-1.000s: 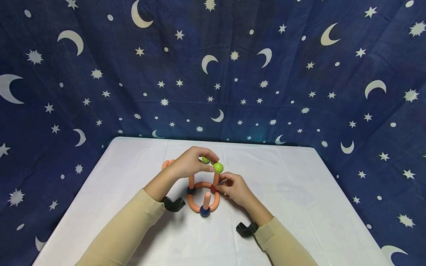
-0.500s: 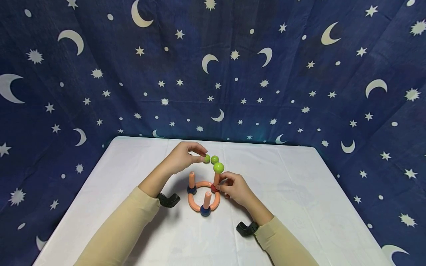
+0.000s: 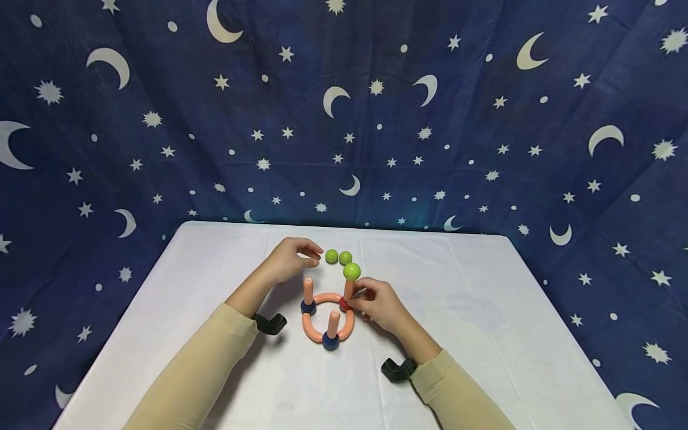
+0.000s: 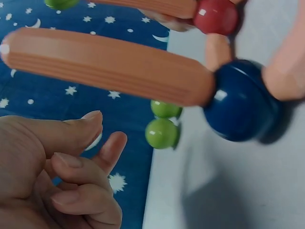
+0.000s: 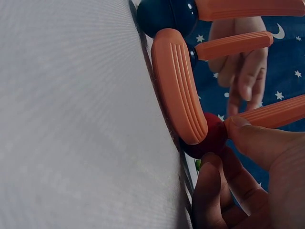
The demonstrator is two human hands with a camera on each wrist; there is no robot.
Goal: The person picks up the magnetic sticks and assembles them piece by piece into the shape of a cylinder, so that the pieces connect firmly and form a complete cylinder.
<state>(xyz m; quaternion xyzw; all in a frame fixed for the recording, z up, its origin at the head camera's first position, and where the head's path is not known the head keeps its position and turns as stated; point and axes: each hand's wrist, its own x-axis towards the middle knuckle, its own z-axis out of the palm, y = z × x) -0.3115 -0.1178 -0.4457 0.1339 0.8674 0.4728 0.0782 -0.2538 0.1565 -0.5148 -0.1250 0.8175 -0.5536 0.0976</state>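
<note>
- Head view: right hand (image 3: 378,303) pinching the orange peg (image 3: 349,289) topped by a green ball (image 3: 352,271), on the ring's (image 3: 313,329) right side, mid-table.
- Left hand (image 3: 287,260) loosely curled, empty, beside two loose green balls (image 3: 338,257).

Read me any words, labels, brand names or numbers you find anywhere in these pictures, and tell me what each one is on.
None: no text can be read. The backdrop cloth bears only moons, stars and dots. The orange ring toy, the green balls and the white table carry no lettering.
</note>
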